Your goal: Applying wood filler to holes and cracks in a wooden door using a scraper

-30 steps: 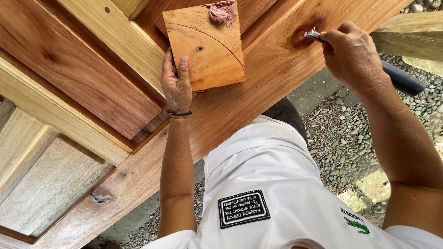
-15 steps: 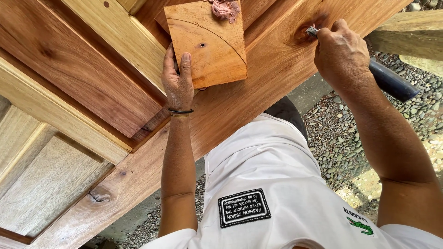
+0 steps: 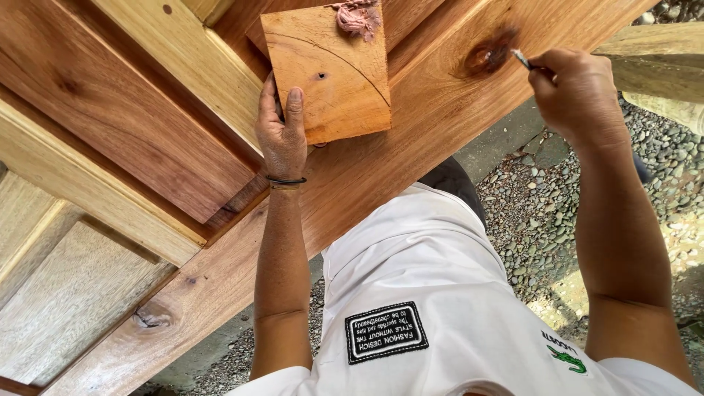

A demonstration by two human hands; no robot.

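Observation:
My left hand (image 3: 281,133) holds a small square wooden board (image 3: 330,73) by its lower left corner, resting it on the big wooden door (image 3: 396,169). A lump of pinkish-brown filler paste (image 3: 357,16) sits at the board's top edge. My right hand (image 3: 576,92) grips a small metal putty knife (image 3: 521,59), its tip just to the right of a dark filled knot (image 3: 485,53) in the door's frame. A dark band circles my left wrist.
The door has raised panels and pale rails (image 3: 147,66) to the left, with another knot (image 3: 152,317) low on the frame. Gravel ground (image 3: 543,213) lies below right. A rough timber piece (image 3: 653,62) sits at the upper right.
My right hand has drawn back to the right, lifting the putty knife off the dark knot. The left hand and the small board stay put.

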